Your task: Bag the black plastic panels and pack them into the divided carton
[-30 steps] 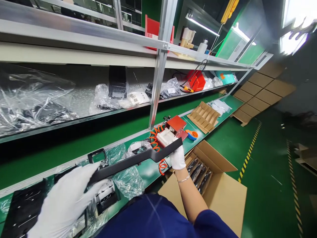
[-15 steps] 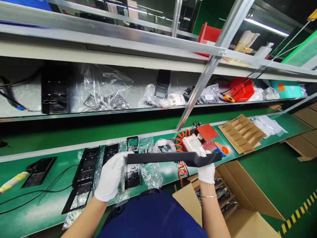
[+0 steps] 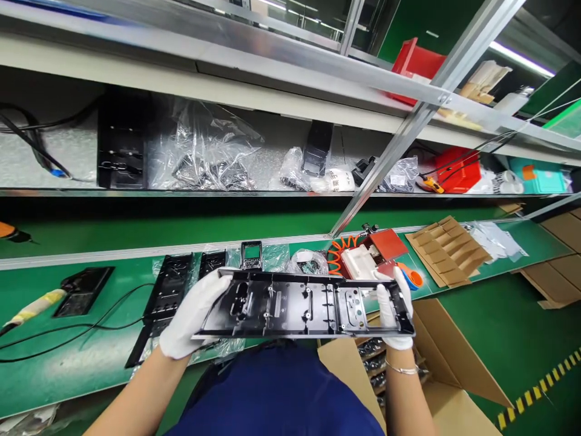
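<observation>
Between my two white-gloved hands I hold a long black plastic housing point(image 3: 295, 306), its ribbed inner side with screw posts and slots facing me. My left hand point(image 3: 195, 315) is closed round its left end. At the other end my right hand point(image 3: 394, 309) grips it, and some fingers show through the rectangular opening there. Behind it on the green bench lie similar black panels point(image 3: 170, 284) on clear plastic wrap, and a small black frame point(image 3: 251, 255) with a square window.
An open carton point(image 3: 447, 345) with wrapped parts stands at my right. A soldering-iron-like handle point(image 3: 39, 307) and black cable lie left. An orange coiled hose point(image 3: 334, 257), a red box point(image 3: 390, 242) and cardboard dividers point(image 3: 449, 251) sit farther right. A loaded shelf point(image 3: 272, 192) runs above.
The black housing has turned from edge-on to showing its inner side. Both hands have turned with it and still hold its ends. The view has shifted slightly left.
</observation>
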Action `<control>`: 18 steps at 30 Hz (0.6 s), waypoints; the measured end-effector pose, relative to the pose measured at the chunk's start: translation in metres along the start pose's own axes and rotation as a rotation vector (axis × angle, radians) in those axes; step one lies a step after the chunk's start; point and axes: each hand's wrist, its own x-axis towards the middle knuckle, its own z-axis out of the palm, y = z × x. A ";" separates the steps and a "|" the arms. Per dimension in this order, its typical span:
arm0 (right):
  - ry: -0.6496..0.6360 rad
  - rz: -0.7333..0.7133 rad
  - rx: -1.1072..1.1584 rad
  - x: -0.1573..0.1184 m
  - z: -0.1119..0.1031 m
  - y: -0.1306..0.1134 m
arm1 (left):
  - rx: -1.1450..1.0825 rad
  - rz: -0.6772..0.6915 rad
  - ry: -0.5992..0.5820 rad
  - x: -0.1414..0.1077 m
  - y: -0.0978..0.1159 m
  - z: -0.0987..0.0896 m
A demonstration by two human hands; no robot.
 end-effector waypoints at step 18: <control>0.090 -0.172 -0.124 -0.042 0.029 -0.026 | -0.178 -0.237 0.095 0.006 0.000 -0.056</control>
